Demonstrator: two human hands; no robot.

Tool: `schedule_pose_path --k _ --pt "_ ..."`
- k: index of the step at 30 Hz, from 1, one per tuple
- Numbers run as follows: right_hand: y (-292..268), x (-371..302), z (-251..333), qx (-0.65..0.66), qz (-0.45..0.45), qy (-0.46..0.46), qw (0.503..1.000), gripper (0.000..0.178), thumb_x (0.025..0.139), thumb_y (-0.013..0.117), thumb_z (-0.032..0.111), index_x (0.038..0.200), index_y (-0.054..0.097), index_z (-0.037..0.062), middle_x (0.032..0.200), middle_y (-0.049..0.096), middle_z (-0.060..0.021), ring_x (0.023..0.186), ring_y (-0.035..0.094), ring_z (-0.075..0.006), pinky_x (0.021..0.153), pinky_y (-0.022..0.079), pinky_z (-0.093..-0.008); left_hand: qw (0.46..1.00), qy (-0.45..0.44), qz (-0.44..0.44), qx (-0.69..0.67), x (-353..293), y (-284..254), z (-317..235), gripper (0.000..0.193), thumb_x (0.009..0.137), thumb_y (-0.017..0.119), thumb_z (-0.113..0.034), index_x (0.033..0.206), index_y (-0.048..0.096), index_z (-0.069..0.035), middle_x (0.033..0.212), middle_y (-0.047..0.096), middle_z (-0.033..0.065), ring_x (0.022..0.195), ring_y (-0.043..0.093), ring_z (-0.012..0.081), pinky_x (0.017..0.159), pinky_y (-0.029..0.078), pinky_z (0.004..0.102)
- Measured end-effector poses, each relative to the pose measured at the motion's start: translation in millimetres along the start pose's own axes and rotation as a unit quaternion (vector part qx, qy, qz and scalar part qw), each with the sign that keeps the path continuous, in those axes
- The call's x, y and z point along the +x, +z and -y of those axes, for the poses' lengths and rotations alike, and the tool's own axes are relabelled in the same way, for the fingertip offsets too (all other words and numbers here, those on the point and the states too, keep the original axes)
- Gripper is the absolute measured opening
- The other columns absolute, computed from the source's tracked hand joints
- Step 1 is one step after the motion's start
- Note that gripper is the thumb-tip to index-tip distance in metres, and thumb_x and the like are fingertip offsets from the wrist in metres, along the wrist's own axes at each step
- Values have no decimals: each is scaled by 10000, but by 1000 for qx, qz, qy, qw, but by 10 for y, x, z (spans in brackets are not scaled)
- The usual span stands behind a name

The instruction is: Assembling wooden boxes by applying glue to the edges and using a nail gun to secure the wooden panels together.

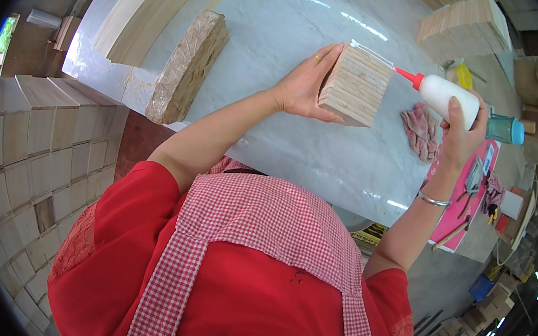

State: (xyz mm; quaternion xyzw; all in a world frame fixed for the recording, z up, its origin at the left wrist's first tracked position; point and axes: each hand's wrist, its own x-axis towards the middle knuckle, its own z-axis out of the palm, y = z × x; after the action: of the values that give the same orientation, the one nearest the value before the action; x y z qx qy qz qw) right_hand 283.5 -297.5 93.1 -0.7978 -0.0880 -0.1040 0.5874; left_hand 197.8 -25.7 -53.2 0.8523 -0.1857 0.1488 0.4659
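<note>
My left hand (306,84), with a ring on one finger, grips the left side of a stack of thin wooden boards (356,86) on the table. In my right hand (464,134) is a white squeeze bottle (443,95) with a red nozzle, tilted so that its tip points left. The nozzle tip is at the stack's far right corner, where a white line runs along the far edge; whether it touches the wood I cannot tell. A crumpled pinkish cloth (420,131) lies below the bottle.
A long block wrapped in clear film (188,69) lies on the grey-white tabletop (261,44), left of my arm. Long boards (151,11) are stacked behind it. More boards (467,28) stand far right. A teal jar (506,129) and a pink mat with tools (462,212) sit at right.
</note>
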Motion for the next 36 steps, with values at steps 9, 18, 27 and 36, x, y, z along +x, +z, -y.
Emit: schedule_pose_path --k 9,18,27,36 --pt "500 -130 146 39 46 4 998 428 796 783 186 1136 570 38 989 602 -59 743 572 -80 509 478 -204 1000 -10 3 -26 16 10 -26 1331 588 846 -488 1534 38 -12 1534 242 223 1427 227 400 1155 281 456" --pt "402 -86 126 5 57 -5 998 437 792 788 191 1136 570 32 978 606 -59 737 569 -88 523 476 -211 999 -15 3 -28 9 -2 -18 1322 593 842 -495 1533 49 -10 1533 244 225 1429 225 398 1153 282 456" --pt "-10 -87 65 -4 -2 -18 1000 422 802 782 202 1131 579 33 1005 613 -71 740 576 -83 514 475 -197 1000 -4 3 -3 10 0 9 1363 568 864 -545 1508 65 33 1509 243 260 1393 274 419 1149 299 437" --pt "478 -206 163 27 36 -7 999 435 797 785 215 1135 577 35 974 610 -62 690 569 -82 509 470 -200 1000 -12 1 -28 19 6 -22 1313 584 844 -495 1528 75 -2 1533 244 231 1426 229 401 1157 276 457"
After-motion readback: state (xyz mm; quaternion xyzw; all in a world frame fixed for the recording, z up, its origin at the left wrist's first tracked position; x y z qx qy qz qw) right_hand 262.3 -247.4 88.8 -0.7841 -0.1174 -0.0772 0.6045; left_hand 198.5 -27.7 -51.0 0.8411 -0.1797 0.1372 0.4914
